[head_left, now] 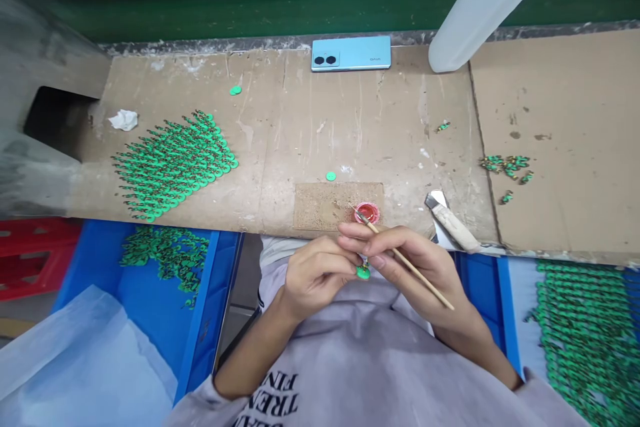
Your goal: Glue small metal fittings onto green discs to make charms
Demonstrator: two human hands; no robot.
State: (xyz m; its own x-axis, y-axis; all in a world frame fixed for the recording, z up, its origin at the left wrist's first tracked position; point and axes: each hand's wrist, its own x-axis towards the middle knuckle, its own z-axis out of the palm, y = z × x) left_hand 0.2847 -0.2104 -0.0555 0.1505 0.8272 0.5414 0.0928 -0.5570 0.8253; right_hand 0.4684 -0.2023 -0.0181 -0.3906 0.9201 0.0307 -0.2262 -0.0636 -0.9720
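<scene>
My left hand (317, 273) is closed in front of my shirt, its fingertips pinching a small green disc-shaped piece (363, 272) with some brownish metal at its top. My right hand (417, 267) grips a thin paintbrush (415, 271) with a pale wooden handle. Its fingertips meet those of the left hand, partly hiding the green piece. The brush tip points up and left, over a small pink-rimmed cup (367, 213) of red liquid. This cup sits on a brown board (320, 207). Just beyond lies a loose green disc (331, 176).
Green pieces in slanting rows (175, 167) cover the table's left side; several more (507, 165) lie right. A utility knife (453, 223), blue phone (353, 53) and crumpled tissue (123, 120) rest on the cardboard. A white column (493, 7) stands behind. Blue bins (200, 320) flank me.
</scene>
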